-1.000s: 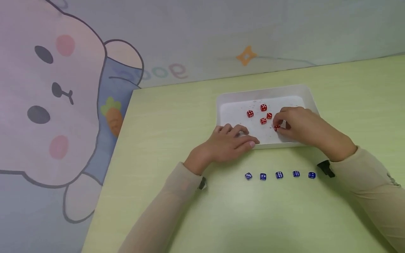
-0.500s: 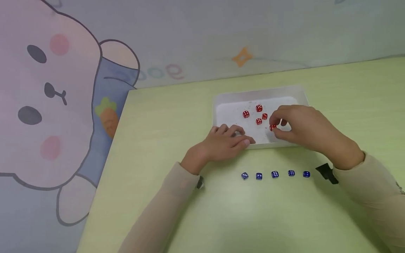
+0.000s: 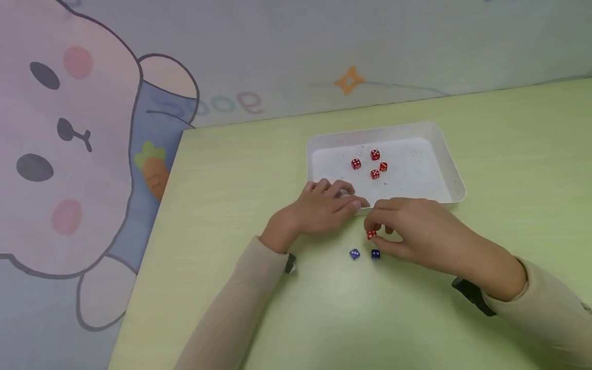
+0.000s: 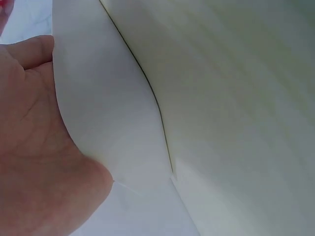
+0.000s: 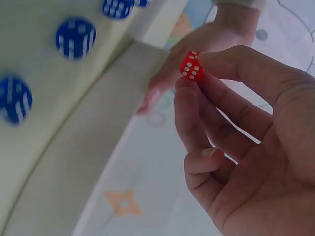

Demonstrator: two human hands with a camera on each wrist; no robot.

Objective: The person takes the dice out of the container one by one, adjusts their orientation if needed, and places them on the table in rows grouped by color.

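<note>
- The pale green tabletop carries a white rectangular plastic tray holding 4 red dice.
- The left hand lies palm down, fingers relaxed, resting on the tray's near-left corner.
- The right hand hovers before the tray, fingertips pinching 1 small red die, just above 2 visible blue dice.

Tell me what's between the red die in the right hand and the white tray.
In the head view, only bare green table separates the red die pinched by the right hand from the white tray; the left hand rests alongside.
</note>
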